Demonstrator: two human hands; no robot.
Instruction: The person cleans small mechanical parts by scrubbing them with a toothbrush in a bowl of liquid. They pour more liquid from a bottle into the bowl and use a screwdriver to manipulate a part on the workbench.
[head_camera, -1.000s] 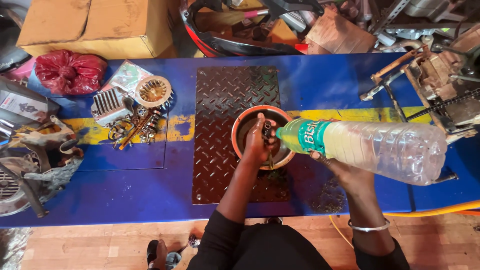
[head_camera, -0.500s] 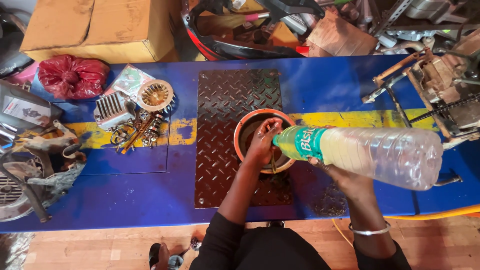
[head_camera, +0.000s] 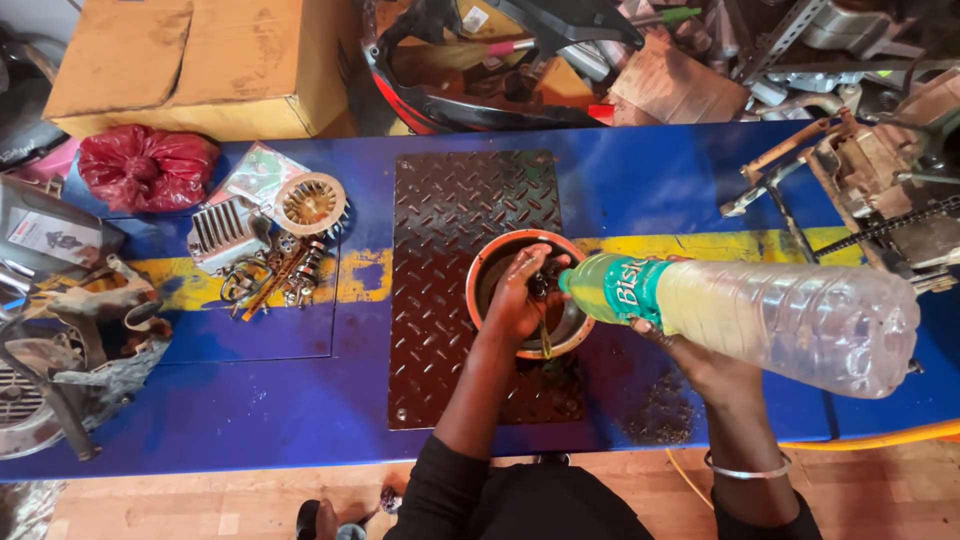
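On the blue worktop (head_camera: 250, 400), a round orange-rimmed bowl (head_camera: 480, 265) sits on a dark chequered metal plate (head_camera: 450, 200). Left hand (head_camera: 520, 295) grips a small dark part inside it; right hand (head_camera: 700, 360) clasps a tilted clear plastic bottle (head_camera: 760, 310), its mouth over the bowl.

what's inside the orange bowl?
Inside the orange bowl: the left hand holding a small dark metal part, with yellowish liquid trickling off it. The plastic bottle in the right hand points at it. The hand hides the bowl's bottom.
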